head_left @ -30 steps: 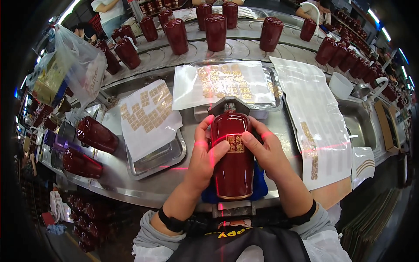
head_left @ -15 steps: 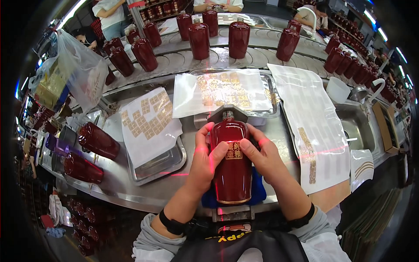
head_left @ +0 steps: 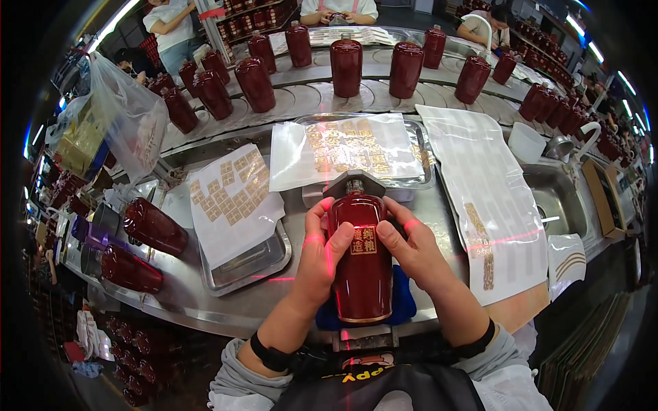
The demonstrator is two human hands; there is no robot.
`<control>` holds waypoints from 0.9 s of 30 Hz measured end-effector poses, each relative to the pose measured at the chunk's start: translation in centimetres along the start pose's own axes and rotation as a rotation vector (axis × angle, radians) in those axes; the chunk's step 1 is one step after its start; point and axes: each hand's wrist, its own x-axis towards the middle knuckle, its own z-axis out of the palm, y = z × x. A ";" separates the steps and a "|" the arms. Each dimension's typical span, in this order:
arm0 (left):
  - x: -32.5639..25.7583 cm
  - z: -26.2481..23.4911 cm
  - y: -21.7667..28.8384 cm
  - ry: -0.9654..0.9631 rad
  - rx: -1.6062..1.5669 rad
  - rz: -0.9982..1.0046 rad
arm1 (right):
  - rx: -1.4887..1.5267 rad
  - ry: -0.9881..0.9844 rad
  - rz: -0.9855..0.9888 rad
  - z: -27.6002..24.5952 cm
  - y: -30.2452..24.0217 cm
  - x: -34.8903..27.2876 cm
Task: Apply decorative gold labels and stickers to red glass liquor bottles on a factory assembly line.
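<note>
A dark red glossy bottle (head_left: 361,288) lies tilted in front of me, its neck in a dark angled holder (head_left: 354,181) and its lower end over a blue cloth (head_left: 404,301). Square gold characters (head_left: 364,240) sit on its upper front. My left hand (head_left: 321,240) closes on the bottle's left side, thumb at the left edge of the gold characters. On the opposite side my right hand (head_left: 415,246) grips it, thumb just right of them. Beyond the holder, a white sheet with gold decals (head_left: 349,147) lies on a metal tray (head_left: 426,164).
Left stand another decal sheet (head_left: 229,192) over a steel tray (head_left: 274,250) and two red bottles (head_left: 154,226). A long backing sheet (head_left: 493,178) and a sink (head_left: 558,198) are right. Several bottles ride a curved conveyor (head_left: 301,99) behind; people work beyond it.
The near row of conveyor bottles has shifted right, and the far row left. My hands keep hold of the bottle; the right thumb has eased slightly off the gold characters.
</note>
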 end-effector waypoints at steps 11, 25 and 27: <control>-0.1 0.0 0.2 -0.032 -0.063 -0.016 | -0.215 0.060 -0.130 -2.4 -5.8 -0.5; -1.2 -1.7 -0.6 0.003 -0.186 -0.067 | -0.743 0.003 -0.586 -0.6 -8.4 4.3; -1.4 -1.9 -0.6 0.021 -0.149 -0.086 | -0.491 -0.445 -0.636 -1.1 -7.5 3.8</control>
